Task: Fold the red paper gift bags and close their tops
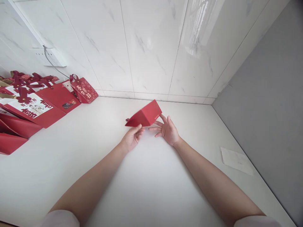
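A red folded paper box (145, 115) stands tilted on the white table (146, 176) near the wall. My left hand (132, 137) pinches its near lower edge, fingers curled under it. My right hand (167, 130) is at the box's right end with fingers spread, the fingertips touching or almost touching it. Both forearms reach in from the bottom of the view.
Several red gift bags with dark red ribbons (35, 101) are piled at the left, one small bag (84, 90) leaning on the tiled wall. A wall socket with a cable (50, 56) is above them. A white paper sheet (236, 160) lies at the right, by a grey wall.
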A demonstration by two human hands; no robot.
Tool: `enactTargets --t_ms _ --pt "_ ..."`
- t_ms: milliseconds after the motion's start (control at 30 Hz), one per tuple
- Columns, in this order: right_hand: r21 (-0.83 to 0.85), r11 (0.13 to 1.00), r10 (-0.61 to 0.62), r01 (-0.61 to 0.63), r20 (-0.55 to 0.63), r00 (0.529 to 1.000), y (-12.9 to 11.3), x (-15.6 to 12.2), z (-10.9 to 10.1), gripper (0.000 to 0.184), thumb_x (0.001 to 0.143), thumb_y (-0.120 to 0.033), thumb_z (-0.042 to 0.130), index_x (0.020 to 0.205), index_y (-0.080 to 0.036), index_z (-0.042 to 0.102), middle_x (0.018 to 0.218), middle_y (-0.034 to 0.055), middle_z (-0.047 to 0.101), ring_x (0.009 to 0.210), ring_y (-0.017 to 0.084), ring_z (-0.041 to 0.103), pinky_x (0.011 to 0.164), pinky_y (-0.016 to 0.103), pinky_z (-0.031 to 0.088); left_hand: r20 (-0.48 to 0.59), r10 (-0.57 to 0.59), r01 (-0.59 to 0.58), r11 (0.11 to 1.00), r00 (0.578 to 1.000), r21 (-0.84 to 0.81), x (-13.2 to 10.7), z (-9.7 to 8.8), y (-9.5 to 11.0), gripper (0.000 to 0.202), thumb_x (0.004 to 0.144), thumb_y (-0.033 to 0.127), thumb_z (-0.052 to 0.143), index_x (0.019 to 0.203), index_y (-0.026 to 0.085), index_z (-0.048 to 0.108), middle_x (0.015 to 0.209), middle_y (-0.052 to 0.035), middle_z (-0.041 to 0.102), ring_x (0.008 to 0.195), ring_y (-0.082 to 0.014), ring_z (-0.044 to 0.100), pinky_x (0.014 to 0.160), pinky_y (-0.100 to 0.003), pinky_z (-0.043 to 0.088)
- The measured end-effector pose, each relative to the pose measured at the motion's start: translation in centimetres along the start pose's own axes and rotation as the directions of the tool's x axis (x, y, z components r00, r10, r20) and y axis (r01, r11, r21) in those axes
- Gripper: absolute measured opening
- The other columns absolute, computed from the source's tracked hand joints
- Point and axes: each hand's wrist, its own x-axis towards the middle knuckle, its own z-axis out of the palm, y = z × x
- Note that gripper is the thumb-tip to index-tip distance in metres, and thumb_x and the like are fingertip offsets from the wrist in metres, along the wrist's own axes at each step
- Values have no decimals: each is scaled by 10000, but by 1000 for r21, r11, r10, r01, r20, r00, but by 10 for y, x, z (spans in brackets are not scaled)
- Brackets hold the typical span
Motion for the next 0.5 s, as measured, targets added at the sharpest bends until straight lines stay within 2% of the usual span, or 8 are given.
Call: enactTargets --t_ms 67,167,233,300,367,433,500 --pt "-2 1000 5 -5 4 1000 -3 -2 4 666 901 -740 305 1443 -360 385 1212 65 663 917 218 699 607 321 579 117 106 -138 940 987 313 -3 1 -10 201 794 296 766 787 106 699 699 -50 718 546 -86 653 492 -133 511" --pt "-14 1000 -21 22 38 999 -5 -6 10 722 894 -769 261 1360 -279 514 1197 90 677 1010 263 679 719 374 576 250 229 -338 710 941 618 -8 1 -21 233 773 357 762 853 143 720 765 -70 731 602 -159 672 594 -270 572" --pt "-26 998 -59 61 67 996 -5 -8 11 745 873 -794 288 1308 -256 566 1223 100 671 1080 289 654 794 402 562 250 364 -424 549 897 721 -9 0 -23 138 771 308 743 789 174 716 740 -54 720 672 -198 683 688 -337 591" --pt "-63 994 -89 94 71 994 -6 -7 10 704 845 -781 413 1310 -273 558 1257 89 659 1130 300 631 856 421 546 200 485 -444 462 851 768 -7 -1 -21 71 744 249 740 738 192 699 706 -39 701 722 -221 684 720 -356 590" --pt "-132 986 -97 102 42 994 -12 -5 8 664 809 -702 583 1325 -287 531 1276 78 652 1139 298 629 888 426 537 129 516 -413 484 847 771 -4 -1 -18 106 735 243 738 818 191 698 742 -35 704 683 -215 681 658 -345 583" --pt "-225 967 -120 117 0 993 -26 -3 8 638 789 -593 693 1316 -274 527 1278 79 651 1123 287 641 902 422 535 93 457 -366 556 884 746 0 -1 -17 221 772 301 714 954 181 685 818 -47 718 611 -193 670 588 -332 568" --pt "-324 924 -223 203 -26 974 -48 -5 11 579 805 -530 713 1286 -251 552 1279 85 650 1132 275 639 931 413 531 121 398 -352 581 909 734 3 -1 -18 272 792 363 703 979 166 683 853 -68 725 620 -191 675 592 -329 572"
